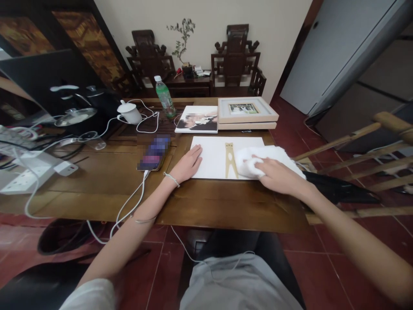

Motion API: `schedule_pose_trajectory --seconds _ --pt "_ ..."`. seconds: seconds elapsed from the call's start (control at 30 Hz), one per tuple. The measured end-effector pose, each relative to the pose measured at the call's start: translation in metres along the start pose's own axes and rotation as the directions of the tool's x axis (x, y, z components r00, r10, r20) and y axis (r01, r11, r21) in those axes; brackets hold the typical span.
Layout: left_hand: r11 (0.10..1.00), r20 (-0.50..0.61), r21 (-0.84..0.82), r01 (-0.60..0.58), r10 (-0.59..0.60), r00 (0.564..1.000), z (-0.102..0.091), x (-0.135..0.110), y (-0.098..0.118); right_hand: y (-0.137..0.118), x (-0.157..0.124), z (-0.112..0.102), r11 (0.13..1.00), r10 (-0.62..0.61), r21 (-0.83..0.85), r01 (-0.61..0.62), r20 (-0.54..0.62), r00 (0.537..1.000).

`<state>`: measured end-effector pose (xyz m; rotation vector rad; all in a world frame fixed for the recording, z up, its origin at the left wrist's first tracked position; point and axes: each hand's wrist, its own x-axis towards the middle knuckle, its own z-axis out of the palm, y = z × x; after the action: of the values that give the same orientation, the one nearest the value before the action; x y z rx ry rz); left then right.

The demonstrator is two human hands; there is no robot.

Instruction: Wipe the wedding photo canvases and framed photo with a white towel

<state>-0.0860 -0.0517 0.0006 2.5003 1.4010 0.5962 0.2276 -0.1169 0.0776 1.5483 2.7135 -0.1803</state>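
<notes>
A flat white board [211, 159] lies on the wooden table in front of me, with a tan, A-shaped flat piece that has small ears [229, 161] at its middle. My left hand [189, 163] rests flat on the board's left edge, fingers stretched out. On the right side, a white cloth [269, 157] is bunched under my right hand [274, 174], whose fingers are closed on it and press it to the board. The cloth's far end hangs past the board's right edge and hides part of it.
Behind the board are a photo panel [197, 119] and stacked picture frames [247, 113]. A green bottle [165, 98], a white lidded cup [129, 113] and a charging phone [155, 153] stand or lie to the left. A power strip [29, 174] with cables occupies the far left.
</notes>
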Motion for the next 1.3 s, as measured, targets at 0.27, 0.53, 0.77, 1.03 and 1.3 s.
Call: schedule_pose_trajectory --seconds 0.27,0.53,0.77,1.03,1.3 --pt "1.000 0.002 -0.012 -0.012 0.012 1.000 0.000 -0.001 -0.004 0.040 0.101 -0.014 0.993 0.114 0.047 -0.110 -0.082 0.990" --pt "1.000 0.008 -0.009 -0.014 0.014 1.000 -0.001 0.000 -0.002 0.023 0.060 -0.011 0.998 0.065 0.002 -0.065 -0.021 0.998" --pt "1.000 0.000 -0.009 -0.014 0.014 1.000 0.000 0.000 -0.002 -0.015 -0.040 0.003 0.997 -0.076 0.007 0.076 -0.002 0.997" --pt "1.000 0.017 -0.006 -0.009 0.009 1.000 -0.004 -0.001 -0.001 0.001 -0.002 0.001 0.999 0.030 -0.010 -0.031 -0.029 0.999" --pt "1.000 0.031 0.008 -0.003 0.003 1.000 -0.005 -0.001 -0.001 0.058 0.094 -0.009 0.996 0.052 0.083 -0.040 -0.143 0.988"
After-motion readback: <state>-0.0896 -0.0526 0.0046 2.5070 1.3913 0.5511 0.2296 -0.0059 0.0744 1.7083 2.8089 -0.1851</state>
